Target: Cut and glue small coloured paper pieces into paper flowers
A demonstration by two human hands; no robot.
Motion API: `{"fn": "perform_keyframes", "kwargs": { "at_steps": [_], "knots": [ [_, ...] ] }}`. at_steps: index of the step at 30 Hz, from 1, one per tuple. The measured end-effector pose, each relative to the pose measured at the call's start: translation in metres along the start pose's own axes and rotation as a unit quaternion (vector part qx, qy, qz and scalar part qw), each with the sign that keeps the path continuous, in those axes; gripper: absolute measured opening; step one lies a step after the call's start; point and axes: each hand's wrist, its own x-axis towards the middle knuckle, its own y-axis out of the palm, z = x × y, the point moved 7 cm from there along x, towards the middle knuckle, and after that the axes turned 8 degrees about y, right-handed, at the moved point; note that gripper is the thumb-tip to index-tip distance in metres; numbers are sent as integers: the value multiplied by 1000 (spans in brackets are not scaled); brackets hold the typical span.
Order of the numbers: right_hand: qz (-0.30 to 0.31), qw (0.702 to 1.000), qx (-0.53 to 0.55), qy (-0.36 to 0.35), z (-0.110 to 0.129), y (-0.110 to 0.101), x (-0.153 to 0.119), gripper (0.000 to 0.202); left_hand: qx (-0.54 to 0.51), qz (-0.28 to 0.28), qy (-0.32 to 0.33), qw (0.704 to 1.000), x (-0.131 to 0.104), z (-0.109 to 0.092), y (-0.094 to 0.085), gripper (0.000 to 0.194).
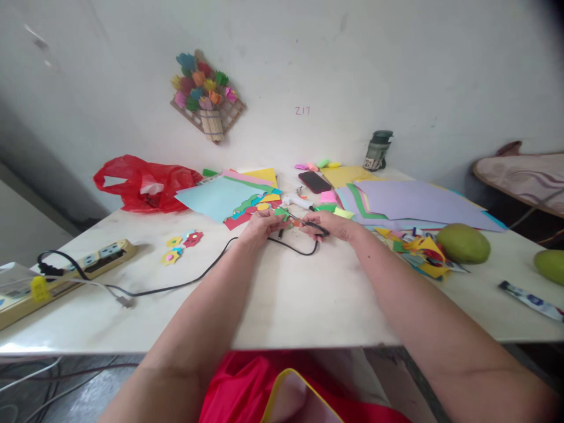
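Note:
Near the middle of the table my left hand pinches a small piece of green paper. Facing it, my right hand is closed around scissors with dark handles. Their blades point left toward the green paper; whether they touch it I cannot tell. Just beyond my hands lies a white glue gun, and its black cord runs across the table to the left. Scalloped strips of coloured paper lie behind my left hand. Small paper flowers rest to the left.
On the left are a power strip and a red plastic bag. Paper sheets, a phone and a bottle stand or lie at the back. Paper scraps, a green fruit and a tube occupy the right.

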Motion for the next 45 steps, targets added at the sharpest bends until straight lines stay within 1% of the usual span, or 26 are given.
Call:
{"fn": "perform_keyframes", "kwargs": {
  "at_steps": [11, 18, 28, 38, 45],
  "knots": [
    [2, 999, 31, 7, -4, 1, 5, 23, -1, 0, 2, 1000, -1, -1, 1, 29],
    [17, 999, 46, -7, -12, 1, 12, 28, -3, -5, -1, 1000, 0, -1, 0, 29],
    [27, 998, 61, -12, -13, 1, 13, 31, 0, -5, -1, 1000, -2, -2, 0, 26],
    [19, 997, 71, -20, -5, 3, 10, 27, -9, 1, -4, 1000, -3, -3, 2, 24],
    [11, 999, 48, -22, -4, 3, 9, 29, -14, -1, -7, 1000, -3, -3, 4, 23]
  ]
}}
